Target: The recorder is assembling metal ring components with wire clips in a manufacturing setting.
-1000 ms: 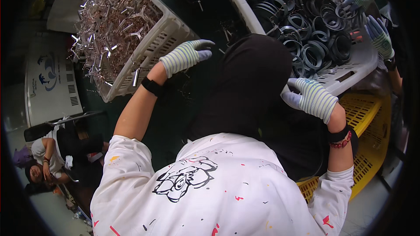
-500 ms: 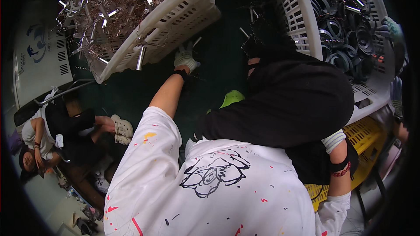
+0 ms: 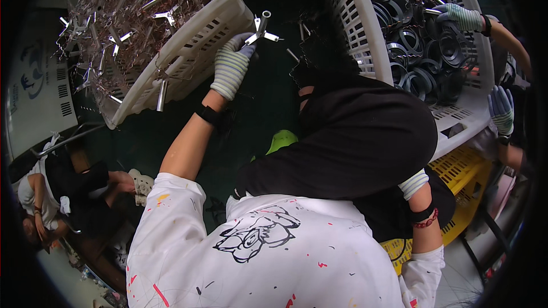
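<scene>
A shiny three-armed metal bracket with a short tube [image 3: 263, 29] is pinched in the fingertips of my left hand [image 3: 231, 68], which wears a striped knit glove. It is held above the dark floor, beside the white slatted crate [image 3: 181, 45] heaped with similar metal brackets [image 3: 165, 16] and thin coppery wire. My right hand [image 3: 413, 183], also gloved, is by my black-trousered leg [image 3: 354, 137]; the leg hides its fingers, so I cannot see what it touches. One bracket [image 3: 162, 94] hangs on the outside of that crate by its wire.
At the right, another white crate [image 3: 372, 57] holds dark rings [image 3: 451, 51] and metal parts. A co-worker's gloved hand [image 3: 461, 17] reaches into it; their other glove [image 3: 501, 109] is beside it. Yellow crates [image 3: 456, 168] stand below. Another person [image 3: 48, 194] sits at the left.
My left hand has come up from the floor beside the crate, now with a metal bracket in its fingers. The co-worker's hand has moved in over the right crate. My view has shifted slightly.
</scene>
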Motion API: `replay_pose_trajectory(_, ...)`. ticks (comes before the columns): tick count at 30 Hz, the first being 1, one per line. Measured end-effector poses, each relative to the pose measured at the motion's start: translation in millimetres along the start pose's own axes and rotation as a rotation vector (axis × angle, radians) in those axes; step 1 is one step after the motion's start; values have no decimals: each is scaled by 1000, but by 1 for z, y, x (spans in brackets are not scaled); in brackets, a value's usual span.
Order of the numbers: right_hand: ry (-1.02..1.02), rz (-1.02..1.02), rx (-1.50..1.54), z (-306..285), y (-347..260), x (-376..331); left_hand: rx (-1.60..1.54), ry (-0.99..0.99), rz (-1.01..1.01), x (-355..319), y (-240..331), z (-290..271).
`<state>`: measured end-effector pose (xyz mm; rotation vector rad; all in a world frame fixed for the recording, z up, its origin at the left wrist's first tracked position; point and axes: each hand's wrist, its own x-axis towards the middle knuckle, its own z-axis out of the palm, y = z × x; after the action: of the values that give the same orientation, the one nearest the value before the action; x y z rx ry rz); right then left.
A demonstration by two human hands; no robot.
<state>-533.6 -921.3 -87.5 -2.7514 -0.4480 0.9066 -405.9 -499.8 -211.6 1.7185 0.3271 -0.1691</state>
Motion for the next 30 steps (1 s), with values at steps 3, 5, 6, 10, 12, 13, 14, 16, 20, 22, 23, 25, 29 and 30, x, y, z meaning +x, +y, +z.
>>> replay_pose_trajectory(3, 61, 1, -38, 10, 8, -12, -256, -22, 261, -9, 100, 42)
replay_pose_trajectory(5, 105, 25, -67, 15, 8, -13, -277, -102, 335, -16, 162, 65)
replay_pose_trajectory(6, 126, 37, -91, 19, 5, -12, -323, -147, 407, -13, 183, 78)
replay_pose_trajectory(10, 203, 71, -180, 31, 11, -12, -92, -310, 741, 11, 245, 133)
replay_pose_trajectory(12, 227, 37, -200, 35, 18, -10, 55, -339, 973, 30, 249, 138)
replay_pose_trajectory(13, 235, 21, -208, 37, 21, -18, 206, -286, 986, 36, 248, 136)
replay_pose_trajectory(14, 242, 2, -216, 39, 21, -20, 358, -232, 992, 39, 245, 133)
replay_pose_trajectory(16, 267, -1, -223, 41, 28, -17, 300, -47, 996, 48, 214, 128)
replay_pose_trajectory(20, 60, 16, -163, 39, 27, -17, 355, -170, 413, 75, 72, 85)
replay_pose_trajectory(22, 203, -57, -212, 57, 39, -19, 729, -196, 162, 77, 10, 90)
replay_pose_trajectory(23, 346, -126, -258, 64, 43, -20, 854, -207, 3, 80, -12, 97)
replay_pose_trajectory(25, 337, -91, -152, 61, 44, -21, 847, -184, -11, 102, -43, 106)
replay_pose_trajectory(29, 314, 47, 291, 48, 35, -20, 892, -228, -36, 141, -43, 148)
replay_pose_trajectory(30, 309, 74, 405, 41, 25, -17, 901, -260, 8, 152, -52, 156)
